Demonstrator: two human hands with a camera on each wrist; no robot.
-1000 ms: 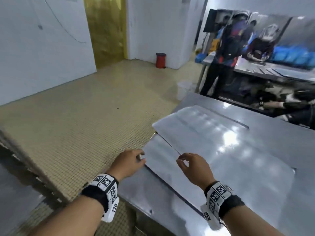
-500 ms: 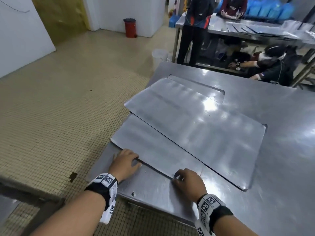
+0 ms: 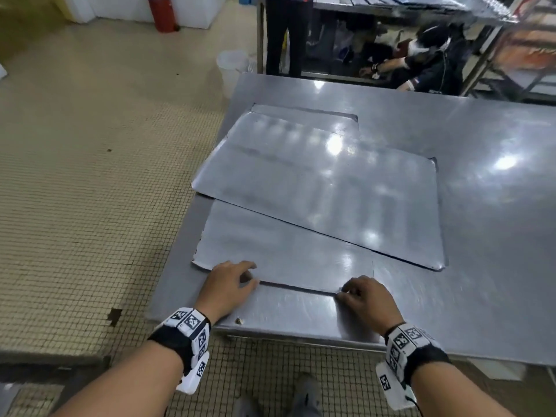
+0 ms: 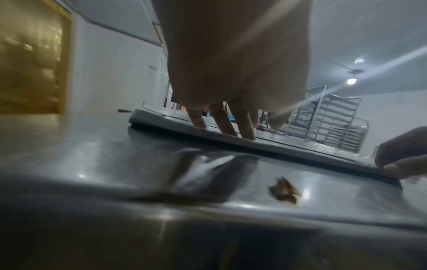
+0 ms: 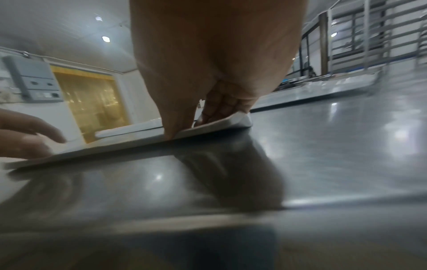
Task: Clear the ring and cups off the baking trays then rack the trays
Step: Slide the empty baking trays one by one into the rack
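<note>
Near tray [image 3: 279, 254] lies flat at the table [image 3: 481, 224] corner, partly under the second tray [image 3: 331, 188]; a third peeks out behind. No ring or cups are seen. The near edge is pinched by the right hand [image 3: 365, 299], thumb under, fingers [image 5: 219, 107] on top, likely to pry it up. Left hand [image 3: 225, 284] is laid on with straight fingers [image 4: 240, 126], presumably to steady it. Rack [image 4: 332, 120] is seen beyond.

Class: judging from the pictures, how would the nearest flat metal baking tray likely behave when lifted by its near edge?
The nearest flat metal baking tray looks thin, so probably light and slightly springy. It seems apt to slide on the polished steel table. Another tray overlaps it and may shift.
</note>
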